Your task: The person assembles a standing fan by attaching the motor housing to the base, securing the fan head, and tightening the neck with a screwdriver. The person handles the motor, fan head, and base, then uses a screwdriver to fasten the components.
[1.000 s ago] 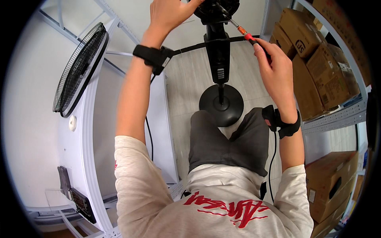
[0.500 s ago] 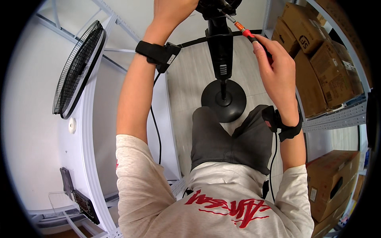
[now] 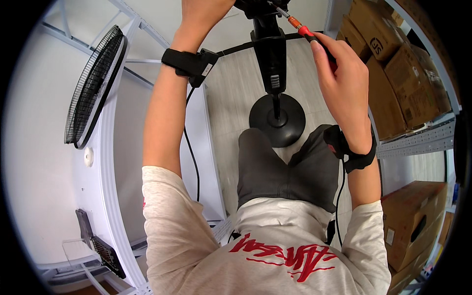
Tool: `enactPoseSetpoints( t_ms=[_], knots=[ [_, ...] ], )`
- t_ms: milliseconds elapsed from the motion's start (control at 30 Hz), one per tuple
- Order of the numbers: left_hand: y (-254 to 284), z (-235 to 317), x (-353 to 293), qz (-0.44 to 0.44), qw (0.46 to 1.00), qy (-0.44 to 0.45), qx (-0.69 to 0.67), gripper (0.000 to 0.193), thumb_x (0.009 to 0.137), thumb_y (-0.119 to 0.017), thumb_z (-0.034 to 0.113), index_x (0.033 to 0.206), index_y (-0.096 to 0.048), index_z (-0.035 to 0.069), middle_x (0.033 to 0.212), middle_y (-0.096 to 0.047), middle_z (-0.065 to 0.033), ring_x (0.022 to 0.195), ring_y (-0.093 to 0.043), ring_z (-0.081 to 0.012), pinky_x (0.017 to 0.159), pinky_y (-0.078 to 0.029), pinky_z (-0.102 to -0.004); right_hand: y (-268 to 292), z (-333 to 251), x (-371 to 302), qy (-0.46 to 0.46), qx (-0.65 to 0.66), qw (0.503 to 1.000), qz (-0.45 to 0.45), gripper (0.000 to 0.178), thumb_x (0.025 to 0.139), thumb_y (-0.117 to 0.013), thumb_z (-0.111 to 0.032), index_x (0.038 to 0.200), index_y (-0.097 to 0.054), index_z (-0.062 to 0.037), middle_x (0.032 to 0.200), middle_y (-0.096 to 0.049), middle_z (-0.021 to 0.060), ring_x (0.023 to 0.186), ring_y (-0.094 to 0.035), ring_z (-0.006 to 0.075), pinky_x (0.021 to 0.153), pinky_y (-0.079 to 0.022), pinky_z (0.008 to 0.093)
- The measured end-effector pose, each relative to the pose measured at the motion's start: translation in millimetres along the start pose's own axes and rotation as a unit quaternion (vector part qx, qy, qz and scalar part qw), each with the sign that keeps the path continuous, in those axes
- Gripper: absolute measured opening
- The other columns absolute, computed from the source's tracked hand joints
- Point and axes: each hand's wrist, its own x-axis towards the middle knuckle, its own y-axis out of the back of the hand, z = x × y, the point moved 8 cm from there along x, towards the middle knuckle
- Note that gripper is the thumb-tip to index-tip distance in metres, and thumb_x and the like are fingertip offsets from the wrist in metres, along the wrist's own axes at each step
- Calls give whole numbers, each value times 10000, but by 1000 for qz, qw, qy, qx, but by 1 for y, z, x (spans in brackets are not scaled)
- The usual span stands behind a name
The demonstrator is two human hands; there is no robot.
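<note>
A black pedestal fan [image 3: 272, 54] stands upright in front of me on a round black base [image 3: 277, 120]. Its top end is cut off by the upper edge of the view. My right hand [image 3: 342, 66] is closed around the handle of a screwdriver [image 3: 306, 33] with a red and black grip. The metal shaft slants up to the left and its tip meets the dark top of the fan. Beside that top, on the left, is my left hand [image 3: 209, 11], with its fingers out of view. Both wrists wear black straps with small boxes and cables.
A round black fan grille [image 3: 93, 88] leans on a white shelf [image 3: 105, 162] at the left, near a small white round part [image 3: 88, 157]. Cardboard boxes [image 3: 388, 73] fill a metal rack [image 3: 418, 140] at the right. Another brown box [image 3: 413, 216] sits lower right.
My left hand and the top of the fan have shifted slightly up and left in the view. The screwdriver has moved along with them, its tip still at the fan's top.
</note>
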Motion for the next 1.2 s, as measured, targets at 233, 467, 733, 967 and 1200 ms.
enactPoseSetpoints(
  t_ms=[233, 467, 733, 967, 1200],
  knots=[
    [-1, -1, 3, -19, 1000, -2, 1, 410, 988, -586, 413, 1267, -648, 118, 916, -715, -222, 849, -702, -407, 703, -553, -440, -3, -7, 1, 29, -38, 999, 13, 183, 952, -655, -150, 1082, -722, -40, 722, -569, 105, 601, -528, 257, 568, -419, 370],
    [-1, 0, 3, -1, 1000, -11, 4, 398, 986, -594, 403, 1249, -653, 109, 912, -710, -231, 837, -699, -416, 697, -555, -447, -4, -16, 4, 11, -61, 998, 0, 197, 964, -660, -158, 1103, -718, -30, 732, -558, 82, 587, -500, 188, 556, -402, 314],
    [0, 2, 0, 6, 1000, -5, 1, 393, 986, -597, 395, 1244, -657, 106, 940, -714, -228, 858, -700, -412, 715, -558, -440, -7, -28, 7, 12, -73, 997, 9, 189, 954, -671, -149, 1099, -711, -34, 761, -599, 93, 607, -545, 222, 582, -445, 323],
    [-3, 8, 2, 9, 1000, -4, 5, 395, 984, -598, 403, 1241, -660, 109, 909, -713, -223, 832, -699, -411, 693, -556, -442, -7, -47, 11, 71, -115, 990, 33, 143, 930, -678, -107, 1056, -657, -44, 799, -639, 120, 649, -615, 287, 599, -494, 370],
    [0, 8, -1, 12, 1000, -2, 19, 394, 983, -600, 408, 1231, -667, 109, 896, -712, -223, 819, -699, -408, 684, -554, -446, -13, -62, 22, 22, -198, 978, -64, 359, 948, -667, -121, 1286, -564, -63, 1234, -558, 166, 885, -702, 294, 722, -572, 366]
  ],
)
